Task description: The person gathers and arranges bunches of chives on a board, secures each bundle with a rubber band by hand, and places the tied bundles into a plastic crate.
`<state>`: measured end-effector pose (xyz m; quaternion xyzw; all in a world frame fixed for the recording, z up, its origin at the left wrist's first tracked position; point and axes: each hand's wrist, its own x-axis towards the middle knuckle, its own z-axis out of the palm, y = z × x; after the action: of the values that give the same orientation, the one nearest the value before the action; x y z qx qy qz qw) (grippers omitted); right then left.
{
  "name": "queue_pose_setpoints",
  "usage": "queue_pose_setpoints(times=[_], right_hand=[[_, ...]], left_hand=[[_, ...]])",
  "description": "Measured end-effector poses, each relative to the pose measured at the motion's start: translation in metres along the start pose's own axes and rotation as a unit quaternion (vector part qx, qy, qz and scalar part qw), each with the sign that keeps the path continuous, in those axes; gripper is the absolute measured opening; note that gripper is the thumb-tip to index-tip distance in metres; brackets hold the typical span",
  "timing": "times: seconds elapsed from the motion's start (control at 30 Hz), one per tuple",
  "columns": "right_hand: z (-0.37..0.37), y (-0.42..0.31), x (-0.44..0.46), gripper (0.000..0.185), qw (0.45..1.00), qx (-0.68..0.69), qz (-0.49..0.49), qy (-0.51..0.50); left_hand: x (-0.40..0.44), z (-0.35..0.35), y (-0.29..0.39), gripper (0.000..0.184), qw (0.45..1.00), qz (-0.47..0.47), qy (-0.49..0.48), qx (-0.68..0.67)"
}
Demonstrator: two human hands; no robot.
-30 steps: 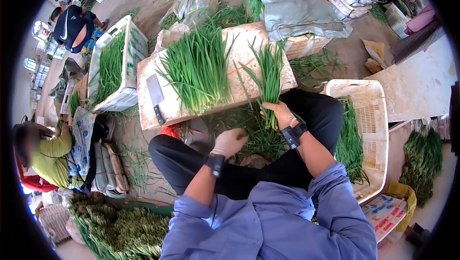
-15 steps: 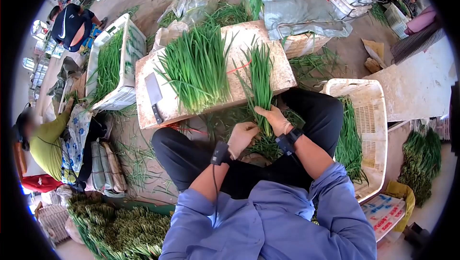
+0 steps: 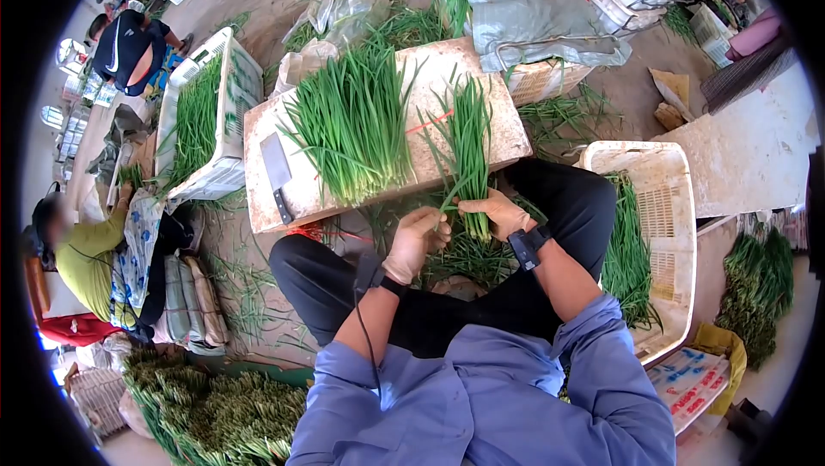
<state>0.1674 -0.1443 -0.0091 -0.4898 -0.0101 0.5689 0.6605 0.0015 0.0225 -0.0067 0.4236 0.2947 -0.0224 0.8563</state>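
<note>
Partly over a board (image 3: 509,129), green bundle (image 3: 471,135), gripped low in right hand (image 3: 498,212), left hand (image 3: 414,243) just beside, pinching a leaf (image 3: 450,195).

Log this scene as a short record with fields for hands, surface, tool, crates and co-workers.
Right hand: holds a small chive bunch near its pale lower end
Left hand: fingers curled, close to that lower end; what it grips is unclear
Surface: stained white slab, bearing a larger chive pile
Tool: cleaver, on the slab, left of the pile
Crates: left crate and right crate, both containing chives
Co-workers: person in yellow-green top, left; person in dark top, farther back
</note>
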Motion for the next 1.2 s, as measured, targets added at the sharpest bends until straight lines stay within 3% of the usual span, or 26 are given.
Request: queue_pose_setpoints(times=[0.1, 0.2, 0.23, 0.33, 0.4, 0.47, 0.5, 0.53, 0.57, 0.6, 0.67, 0.7, 0.73, 0.83, 0.9, 0.93, 0.97, 1.0, 1.03, 1.07, 1.1, 1.2], right_hand=[[-0.006, -0.007, -0.001, 0.042, 0.999, 0.002, 0.028, -0.027], [-0.006, -0.010, -0.006, 0.059, 0.991, -0.126, -0.045, -0.027], [-0.006, -0.012, -0.007, 0.076, 0.986, -0.161, -0.045, -0.026], [-0.013, -0.005, -0.009, 0.080, 0.939, -0.289, -0.140, 0.120], [-0.028, -0.005, -0.003, 0.076, 0.946, -0.245, -0.136, 0.165], [-0.046, -0.016, 0.004, 0.071, 0.962, -0.182, -0.122, 0.162], [-0.048, -0.027, 0.003, 0.065, 0.971, -0.148, -0.117, 0.149], [-0.040, -0.042, -0.006, 0.061, 0.978, -0.104, -0.098, 0.154], [-0.038, -0.047, -0.007, 0.061, 0.979, -0.070, -0.109, 0.156], [-0.040, -0.053, -0.007, 0.060, 0.980, -0.037, -0.120, 0.157], [-0.050, -0.049, 0.003, 0.065, 0.965, -0.042, -0.185, 0.183], [-0.046, -0.049, 0.002, 0.066, 0.956, -0.046, -0.221, 0.187], [-0.042, -0.049, 0.001, 0.068, 0.946, -0.049, -0.257, 0.191], [-0.030, -0.041, -0.004, 0.071, 0.945, -0.137, -0.231, 0.186], [-0.021, -0.027, 0.001, 0.069, 0.921, -0.244, -0.249, 0.176], [-0.016, -0.018, 0.005, 0.083, 0.885, -0.327, -0.283, 0.172], [-0.012, -0.005, 0.005, 0.091, 0.867, -0.387, -0.262, 0.173], [-0.002, 0.003, 0.003, 0.099, 0.844, -0.446, -0.241, 0.174], [0.020, -0.003, -0.008, 0.104, 0.856, -0.460, -0.189, 0.144], [0.037, -0.010, -0.019, 0.111, 0.864, -0.472, -0.135, 0.113], [0.025, 0.011, -0.008, 0.106, 0.823, -0.538, -0.151, 0.103], [0.016, 0.014, -0.003, 0.096, 0.905, -0.381, -0.186, 0.021]], left_hand=[[-0.001, -0.004, 0.008, 0.020, 0.999, 0.030, -0.018, -0.032], [-0.006, -0.006, 0.017, 0.019, 0.992, 0.079, -0.048, -0.089], [-0.008, -0.007, 0.022, 0.019, 0.986, 0.100, -0.068, -0.114], [-0.015, -0.012, 0.033, 0.018, 0.955, 0.157, -0.141, -0.209], [-0.014, -0.021, 0.030, 0.017, 0.948, 0.183, -0.130, -0.228], [-0.022, -0.021, 0.031, 0.015, 0.984, 0.155, -0.045, -0.071], [-0.022, -0.026, 0.033, 0.014, 0.974, 0.138, -0.052, 0.173], [-0.024, -0.022, 0.031, 0.016, 0.946, 0.081, -0.051, 0.309], [-0.023, -0.026, 0.014, 0.018, 0.859, 0.115, -0.029, 0.498], [-0.019, -0.034, -0.006, 0.021, 0.733, 0.145, -0.003, 0.665], [-0.017, -0.036, -0.024, 0.026, 0.580, 0.005, -0.011, 0.815], [-0.019, -0.033, -0.023, 0.027, 0.564, -0.025, -0.030, 0.825], [-0.020, -0.029, -0.021, 0.028, 0.590, -0.005, -0.008, 0.807], [-0.019, -0.012, -0.011, 0.038, 0.652, 0.095, 0.064, 0.749], [-0.009, -0.004, -0.011, 0.045, 0.820, 0.110, 0.053, 0.560], [-0.003, -0.001, -0.013, 0.049, 0.885, 0.114, 0.047, 0.450], [0.001, 0.002, -0.015, 0.057, 0.953, 0.037, 0.001, 0.300], [0.006, 0.004, -0.018, 0.064, 0.988, -0.040, -0.045, 0.139], [0.010, 0.006, -0.021, 0.072, 0.989, -0.116, -0.088, -0.027], [0.011, 0.010, -0.022, 0.073, 0.988, -0.098, -0.103, -0.066], [0.010, 0.013, -0.024, 0.073, 0.984, -0.080, -0.117, -0.105], [0.005, 0.021, -0.013, 0.072, 0.965, -0.067, -0.153, -0.204]])
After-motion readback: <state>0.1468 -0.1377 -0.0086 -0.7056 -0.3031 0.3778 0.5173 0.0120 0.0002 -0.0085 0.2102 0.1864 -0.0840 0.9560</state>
